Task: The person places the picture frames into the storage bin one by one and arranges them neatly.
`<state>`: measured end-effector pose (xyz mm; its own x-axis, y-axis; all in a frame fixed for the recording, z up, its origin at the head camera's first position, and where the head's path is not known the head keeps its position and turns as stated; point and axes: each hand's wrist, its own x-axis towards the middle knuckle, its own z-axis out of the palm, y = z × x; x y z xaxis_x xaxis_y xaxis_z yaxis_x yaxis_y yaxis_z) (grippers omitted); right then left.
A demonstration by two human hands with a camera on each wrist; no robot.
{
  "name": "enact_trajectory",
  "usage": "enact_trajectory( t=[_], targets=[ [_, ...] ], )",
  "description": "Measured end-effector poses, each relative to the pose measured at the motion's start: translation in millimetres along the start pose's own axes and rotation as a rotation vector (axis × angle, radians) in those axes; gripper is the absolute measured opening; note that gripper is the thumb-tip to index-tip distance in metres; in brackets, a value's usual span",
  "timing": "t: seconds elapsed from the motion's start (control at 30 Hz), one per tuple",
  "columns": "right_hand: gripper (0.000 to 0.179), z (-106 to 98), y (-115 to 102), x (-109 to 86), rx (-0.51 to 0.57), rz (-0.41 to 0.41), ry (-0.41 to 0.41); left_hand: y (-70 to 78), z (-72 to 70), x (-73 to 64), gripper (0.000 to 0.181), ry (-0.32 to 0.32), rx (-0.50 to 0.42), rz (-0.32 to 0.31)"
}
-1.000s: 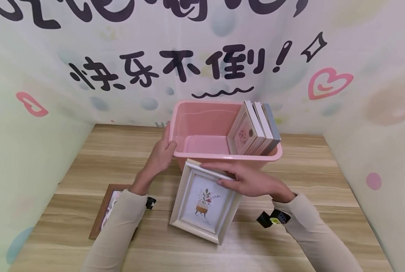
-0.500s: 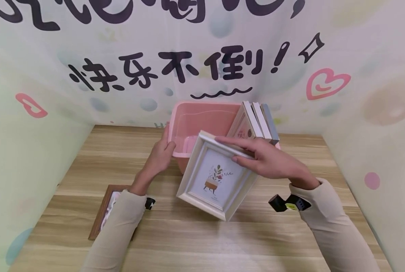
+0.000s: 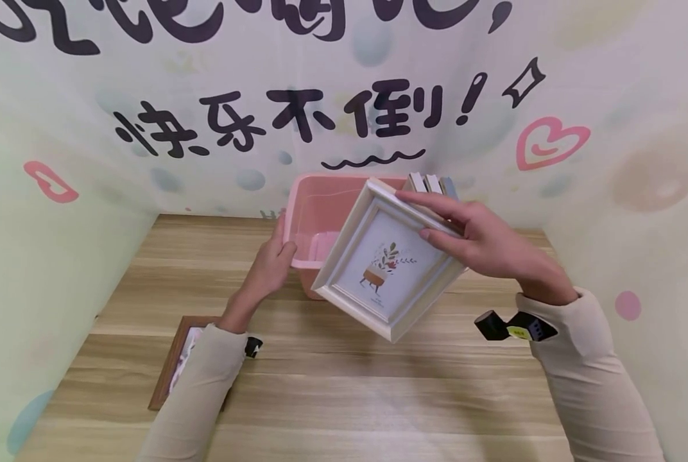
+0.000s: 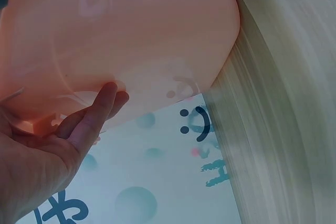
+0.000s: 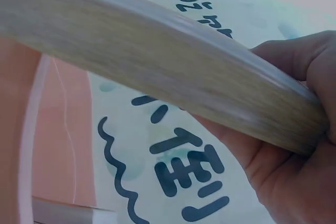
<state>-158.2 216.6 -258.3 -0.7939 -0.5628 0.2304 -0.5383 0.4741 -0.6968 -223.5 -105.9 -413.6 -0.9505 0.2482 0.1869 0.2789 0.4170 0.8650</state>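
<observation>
On my feed the right hand (image 3: 488, 242), fingers pinching the cream rectangular picture frame (image 3: 390, 256) by its upper edge, had lifted it across the near side of the glossy pink plastic bin (image 3: 335, 205), seemingly closer to its opening. A second earlier it sat lower; the left hand (image 3: 270, 262) kept gripping the bin's left rim.

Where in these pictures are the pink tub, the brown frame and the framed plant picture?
Pink plastic tub (image 3: 334, 208), head view: inner back wall.
Brown wooden picture frame (image 3: 172, 362), head view: left side bar.
White-framed plant picture (image 3: 386, 264), head view: middle of the print.
</observation>
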Motion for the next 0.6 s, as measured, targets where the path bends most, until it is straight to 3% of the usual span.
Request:
enact_trajectory(
  t=[0.6],
  targets=[
    [0.055,-29.7,-1.8,0.4,-0.079,-0.049,0.096,0.2,-0.8,1.1,0.068,-0.001,0.018,0.005]
  ],
)
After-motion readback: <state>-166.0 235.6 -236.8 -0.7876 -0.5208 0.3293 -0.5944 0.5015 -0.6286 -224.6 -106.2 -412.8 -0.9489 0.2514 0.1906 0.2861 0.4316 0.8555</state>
